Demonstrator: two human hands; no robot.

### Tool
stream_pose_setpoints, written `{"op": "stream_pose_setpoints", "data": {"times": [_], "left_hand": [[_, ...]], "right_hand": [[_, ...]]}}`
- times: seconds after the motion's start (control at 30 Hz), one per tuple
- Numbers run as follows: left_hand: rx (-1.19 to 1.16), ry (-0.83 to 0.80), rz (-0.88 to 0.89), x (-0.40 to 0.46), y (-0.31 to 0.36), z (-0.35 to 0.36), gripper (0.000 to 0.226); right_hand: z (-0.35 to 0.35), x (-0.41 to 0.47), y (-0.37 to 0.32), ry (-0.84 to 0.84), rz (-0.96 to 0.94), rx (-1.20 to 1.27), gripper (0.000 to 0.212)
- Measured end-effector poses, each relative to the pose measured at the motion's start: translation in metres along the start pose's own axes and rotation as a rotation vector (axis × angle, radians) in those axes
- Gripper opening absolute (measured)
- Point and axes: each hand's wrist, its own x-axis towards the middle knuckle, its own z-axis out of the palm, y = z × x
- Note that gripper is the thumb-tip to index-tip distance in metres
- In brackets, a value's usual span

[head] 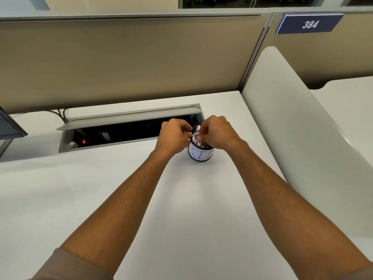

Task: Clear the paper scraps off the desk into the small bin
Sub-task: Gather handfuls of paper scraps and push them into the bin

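Observation:
A small black bin [200,155] with a white label reading "BIN" stands on the white desk [101,188] towards the back right. Crumpled white paper scraps [195,136] fill its mouth. My left hand [173,136] sits at the bin's left rim with its fingers curled, the fingertips touching the scraps at the opening. My right hand [217,132] hovers over the bin's right side, fingers curled down onto the paper. Whether either hand pinches a scrap is hidden by the fingers.
An open cable tray [129,130] with a power strip and a red light lies just behind the bin. A beige partition [131,61] closes the back and a white side divider [292,128] the right. A monitor corner [10,128] shows at far left.

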Motion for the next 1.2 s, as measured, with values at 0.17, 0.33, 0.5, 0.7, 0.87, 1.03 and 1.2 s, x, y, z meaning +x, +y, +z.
{"op": "stream_pose_setpoints", "data": {"times": [0.17,0.33,0.5,0.7,0.87,1.03,1.2], "left_hand": [[-0.008,-0.004,-0.014,0.003,-0.002,0.001,0.012],[-0.016,0.007,-0.011,0.003,-0.003,0.003,0.011],[-0.019,0.017,-0.011,0.004,-0.004,0.004,0.011],[-0.023,0.033,-0.015,0.002,-0.003,0.005,0.011],[0.001,0.097,0.030,-0.004,-0.002,0.008,0.010],[-0.056,0.176,0.029,-0.018,0.003,0.003,0.014],[-0.072,0.222,0.048,-0.041,0.001,-0.015,0.017]], "right_hand": [[0.023,0.013,-0.005,-0.033,-0.010,-0.122,0.016],[0.031,0.024,-0.008,-0.077,-0.018,-0.213,0.024],[0.030,0.029,-0.009,-0.133,-0.023,-0.228,0.024],[0.025,0.024,-0.010,-0.128,-0.036,-0.221,0.022],[0.016,0.009,-0.011,-0.096,-0.049,-0.224,0.025],[0.005,-0.009,-0.012,-0.024,-0.032,-0.197,0.030],[0.000,-0.028,-0.011,0.123,0.020,-0.127,0.030]]}}
